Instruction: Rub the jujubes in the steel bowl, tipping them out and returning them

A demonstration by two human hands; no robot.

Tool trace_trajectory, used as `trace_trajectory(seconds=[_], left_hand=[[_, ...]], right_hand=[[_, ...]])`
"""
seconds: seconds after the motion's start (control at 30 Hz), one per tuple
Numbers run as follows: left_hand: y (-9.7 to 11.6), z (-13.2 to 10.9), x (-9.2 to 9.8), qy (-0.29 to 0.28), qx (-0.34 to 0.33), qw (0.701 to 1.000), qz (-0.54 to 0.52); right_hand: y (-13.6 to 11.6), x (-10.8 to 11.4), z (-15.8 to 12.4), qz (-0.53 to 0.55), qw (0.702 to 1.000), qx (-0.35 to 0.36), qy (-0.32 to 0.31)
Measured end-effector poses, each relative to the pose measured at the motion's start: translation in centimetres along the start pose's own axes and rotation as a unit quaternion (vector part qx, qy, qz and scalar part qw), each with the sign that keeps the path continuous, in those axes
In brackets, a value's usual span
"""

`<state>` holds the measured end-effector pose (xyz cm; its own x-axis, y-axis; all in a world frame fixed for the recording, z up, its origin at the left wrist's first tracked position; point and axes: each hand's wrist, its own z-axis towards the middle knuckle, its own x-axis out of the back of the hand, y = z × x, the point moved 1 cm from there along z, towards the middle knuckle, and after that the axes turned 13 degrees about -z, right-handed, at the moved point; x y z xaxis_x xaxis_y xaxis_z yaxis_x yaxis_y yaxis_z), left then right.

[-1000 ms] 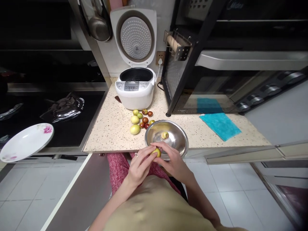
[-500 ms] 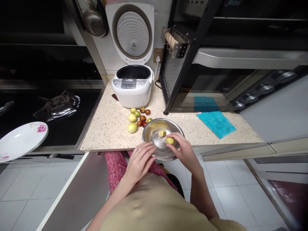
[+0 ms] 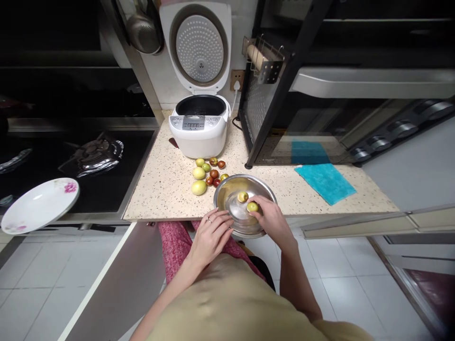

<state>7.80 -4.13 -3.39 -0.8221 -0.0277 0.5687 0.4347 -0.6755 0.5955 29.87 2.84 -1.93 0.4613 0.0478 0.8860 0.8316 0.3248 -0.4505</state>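
Note:
A shiny steel bowl (image 3: pixel 222 189) stands at the counter's front edge, its near rim over the edge. Between the thumb and fingers of my right hand (image 3: pixel 272 219) is a green jujube (image 3: pixel 252 207), held over the bowl. Another jujube (image 3: pixel 242 197), yellow-green, lies inside the bowl. My left hand (image 3: pixel 212 232), with a ring on it, rests its outstretched fingertips by the near left rim; whether they touch the metal I cannot tell. Left of the bowl lie several red-brown and green jujubes (image 3: pixel 213 174), along with larger pale yellow-green fruits (image 3: pixel 199 188).
Behind the fruit a white rice cooker (image 3: pixel 199 139) stands with its lid raised. A blue cloth (image 3: pixel 325 183) lies before the oven (image 3: pixel 313 118) on the right. To the left, a flowered white plate (image 3: pixel 40 206) overhangs the gas hob (image 3: pixel 117 189). A cabinet door (image 3: pixel 117 284) hangs open below.
The view has shifted slightly, so the counter appears a little further right. My right hand keeps hold of the jujube over the bowl, and my left hand stays by the rim.

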Motion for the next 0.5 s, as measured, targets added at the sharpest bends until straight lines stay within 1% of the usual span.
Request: trace_trajectory(seconds=[0.1,0.17,0.27,0.33,0.43,0.5], left_hand=[[-0.4,0.0,0.1,0.01,-0.001,1.0,-0.009],[-1.0,0.2,0.4,0.038,0.001,0.999,-0.02],[-2.9,0.9,1.4,0.101,0.011,0.995,-0.013],[-4.5,1.8,2.3,0.124,0.029,0.992,0.018],[-6.9,3.5,3.3,0.109,0.061,0.988,0.087],[-8.2,4.7,3.6,0.076,0.067,0.987,0.125]], right_hand=[[-0.1,0.2,0.0,-0.007,1.0,-0.006,-0.007],[-0.2,0.3,-0.1,-0.006,1.0,-0.006,-0.007],[-0.3,0.4,-0.2,0.001,1.0,-0.005,-0.007],[-0.3,0.4,-0.2,0.0,1.0,-0.008,-0.012],[-0.2,0.5,-0.4,-0.001,1.0,-0.008,-0.001],[0.0,0.5,-0.5,0.002,1.0,-0.01,0.024]])
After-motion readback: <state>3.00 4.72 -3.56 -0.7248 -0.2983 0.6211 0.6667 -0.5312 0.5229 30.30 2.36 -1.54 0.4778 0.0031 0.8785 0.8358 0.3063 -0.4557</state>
